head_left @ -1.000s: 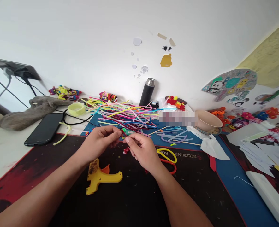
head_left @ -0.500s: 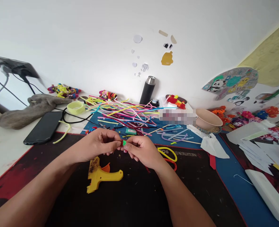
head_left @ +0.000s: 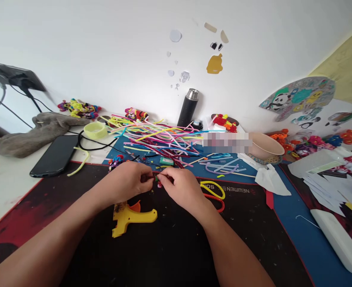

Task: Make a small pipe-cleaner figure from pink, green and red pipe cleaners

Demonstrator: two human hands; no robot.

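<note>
Both of my hands meet above the dark mat (head_left: 170, 247). A small green and red pipe-cleaner piece (head_left: 159, 184) shows at the fingertips of my right hand (head_left: 182, 189), which are pinched on it. My left hand (head_left: 130, 181) is closed just to its left, with thumb and forefinger pinched on what looks like a dark red pipe cleaner, mostly hidden by the fingers. Below my left hand lies a yellow glue gun (head_left: 134, 217) with an orange trigger. To the right of my right hand are scissors with yellow and red handle loops (head_left: 213, 190), their blades hidden.
A heap of coloured pipe cleaners (head_left: 161, 137) lies beyond my hands, with a black flask (head_left: 188, 108) behind. On the left are a phone (head_left: 55, 155) and a tape roll (head_left: 95, 130). A bowl (head_left: 265, 146) and crumpled tissue (head_left: 271, 183) are on the right.
My fingertips have drawn slightly apart, and the green part is less visible between them. My hands have turned more knuckles-up. The view has tilted down slightly.
</note>
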